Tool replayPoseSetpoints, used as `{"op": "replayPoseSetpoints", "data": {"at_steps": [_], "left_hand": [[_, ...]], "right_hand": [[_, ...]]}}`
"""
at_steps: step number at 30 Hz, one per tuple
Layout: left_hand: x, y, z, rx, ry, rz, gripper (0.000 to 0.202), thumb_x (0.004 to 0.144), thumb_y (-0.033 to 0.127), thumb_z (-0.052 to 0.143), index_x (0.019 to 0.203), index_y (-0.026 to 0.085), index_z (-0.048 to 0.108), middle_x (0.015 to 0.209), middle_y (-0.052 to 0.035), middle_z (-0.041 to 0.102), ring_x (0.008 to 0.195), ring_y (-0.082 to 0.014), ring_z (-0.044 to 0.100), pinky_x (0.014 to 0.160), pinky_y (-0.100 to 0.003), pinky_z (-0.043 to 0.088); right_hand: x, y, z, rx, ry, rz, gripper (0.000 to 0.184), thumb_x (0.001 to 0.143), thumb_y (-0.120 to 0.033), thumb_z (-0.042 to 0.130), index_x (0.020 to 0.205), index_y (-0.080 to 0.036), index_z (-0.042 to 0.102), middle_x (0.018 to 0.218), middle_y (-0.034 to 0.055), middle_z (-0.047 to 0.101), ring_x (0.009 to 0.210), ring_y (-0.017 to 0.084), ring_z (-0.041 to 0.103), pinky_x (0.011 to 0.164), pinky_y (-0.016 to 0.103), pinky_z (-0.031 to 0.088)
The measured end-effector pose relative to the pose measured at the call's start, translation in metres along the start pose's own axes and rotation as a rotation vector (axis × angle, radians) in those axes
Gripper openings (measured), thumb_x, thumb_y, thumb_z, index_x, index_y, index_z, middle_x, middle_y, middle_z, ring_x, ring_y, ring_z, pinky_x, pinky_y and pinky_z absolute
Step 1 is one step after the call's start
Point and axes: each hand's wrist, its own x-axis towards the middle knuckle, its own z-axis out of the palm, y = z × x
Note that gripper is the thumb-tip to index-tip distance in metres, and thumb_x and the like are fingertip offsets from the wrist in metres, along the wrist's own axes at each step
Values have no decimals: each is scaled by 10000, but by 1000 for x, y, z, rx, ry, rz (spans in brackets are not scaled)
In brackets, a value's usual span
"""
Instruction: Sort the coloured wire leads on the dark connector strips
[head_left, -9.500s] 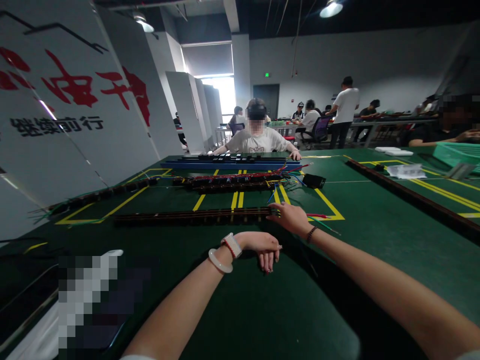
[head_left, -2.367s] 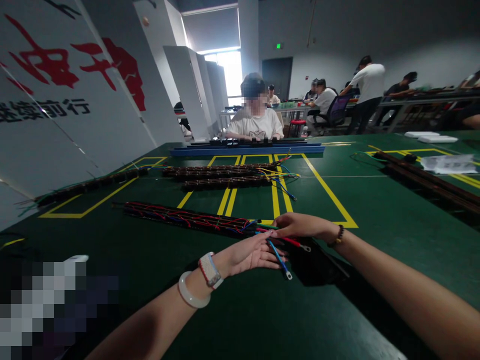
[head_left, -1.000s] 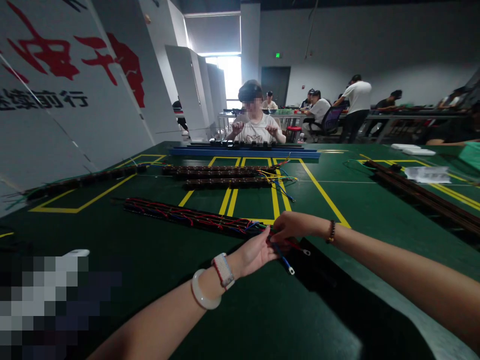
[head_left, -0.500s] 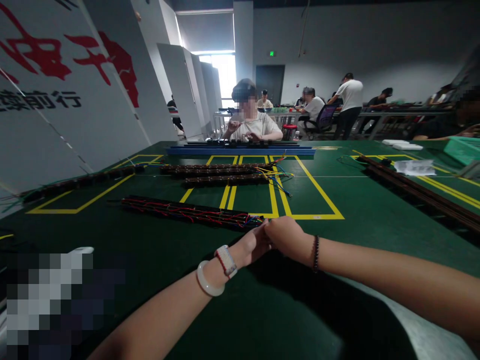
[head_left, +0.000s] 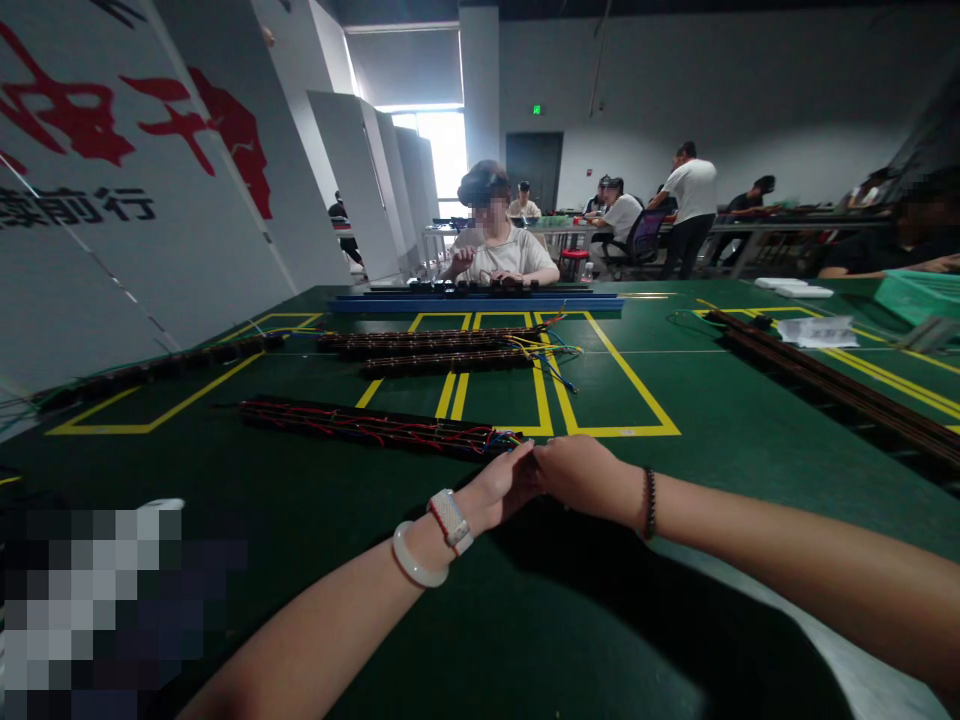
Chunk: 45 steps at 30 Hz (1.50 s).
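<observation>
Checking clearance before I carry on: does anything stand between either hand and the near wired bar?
Nothing visible does. The left hand and right hand meet at the right end of the near wired bar, by its coloured wires; the wire ends are out of sight. The grouped bars lie farther back.

White partition [head_left: 45, 290] at left, red brushstroke characters [head_left: 180, 127] over smaller black lettering [head_left: 105, 205]. Grey upright panels [head_left: 345, 180] recede beyond it. Window [head_left: 450, 150]: roller blind [head_left: 405, 65] down over upper part, daylight glaring below. Grey far wall [head_left: 712, 90], dark door [head_left: 534, 170], lit green exit sign [head_left: 537, 110] above. Purple-backed office chair [head_left: 646, 232] and red stool [head_left: 574, 256] near a long grey-legged workbench [head_left: 795, 224]. Foreground a broad green tabletop [head_left: 750, 440] marked with yellow tape [head_left: 652, 431]. Ceiling [head_left: 675, 8] dark.
</observation>
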Motion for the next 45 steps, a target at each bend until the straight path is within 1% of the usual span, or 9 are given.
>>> {"op": "replayPoseSetpoints", "data": {"at_steps": [2, 5, 10, 17, 26, 32, 37, 41, 45], "left_hand": [[3, -1, -1, 7, -25, 19, 216, 914, 240, 411, 821, 110, 555, 697, -36, 600, 638, -101, 570, 804, -295, 454], [6, -1, -2, -5, -79, 19, 245, 929, 249, 375, 875, 91, 555, 773, -81, 626, 730, -120, 604, 872, -326, 448], [6, -2, -3, 11, -115, 0, 319, 935, 288, 366, 902, 46, 572, 873, -141, 641, 797, -140, 614, 855, -296, 443], [4, -1, -2, 32, -159, 33, 305, 925, 296, 402, 908, 41, 569, 1081, -188, 607, 801, -133, 605, 780, -271, 432], [6, -2, -3, 28, -125, 19, 310, 926, 307, 397, 914, 46, 565, 1037, -177, 625, 848, -152, 611, 865, -301, 425], [7, -3, -3, 37, -118, 13, 341, 917, 350, 425, 917, 42, 571, 1005, -177, 632, 881, -164, 614, 915, -319, 418], [3, -3, -1, 24, -123, 55, 233, 903, 291, 463, 861, 78, 547, 870, -111, 645, 791, -137, 619, 885, -327, 437], [-1, -1, 2, 26, -146, 66, 222, 919, 253, 422, 849, 84, 549, 849, -98, 645, 796, -139, 625, 899, -340, 439], [-1, 0, 0, 28, -164, 58, 231, 919, 265, 425, 898, 84, 567, 886, -97, 649, 842, -139, 623, 933, -340, 431]], "right_hand": [[-5, 17, -10, 105, -14, 25, 250, 910, -321, 501, 984, -128, 640, 861, 128, 641, 744, 232, 606, 585, 275, 412], [-13, 41, -14, 333, -24, 105, 373, 870, -455, 554, 1085, -151, 569, 916, 84, 631, 718, 171, 571, 548, 242, 359], [-32, 66, 2, 588, -251, 112, 511, 852, -580, 524, 1079, -123, 548, 954, 85, 617, 790, 185, 565, 623, 265, 396], [-49, 71, 12, 989, -351, -60, 527, 833, -486, 581, 1167, -83, 529, 1124, 98, 565, 998, 201, 524, 845, 281, 410], [-48, 68, 15, 1180, -333, -37, 360, 794, -343, 614, 1075, -121, 568, 1072, 50, 574, 991, 167, 509, 891, 275, 362], [-44, 73, 14, 1103, -382, -85, 428, 831, -427, 568, 1111, -104, 572, 1112, 81, 557, 1020, 195, 491, 921, 307, 358], [-40, 79, 23, 1125, -255, 30, 466, 873, -539, 491, 1030, -113, 602, 1015, 76, 558, 936, 183, 491, 825, 290, 388], [-36, 82, 22, 1128, -243, -24, 344, 868, -446, 520, 989, -135, 604, 929, 41, 547, 857, 152, 477, 773, 261, 380], [-29, 84, 19, 1203, -255, 13, 295, 822, -388, 570, 937, -121, 615, 918, 40, 558, 861, 150, 475, 789, 255, 377]]}}
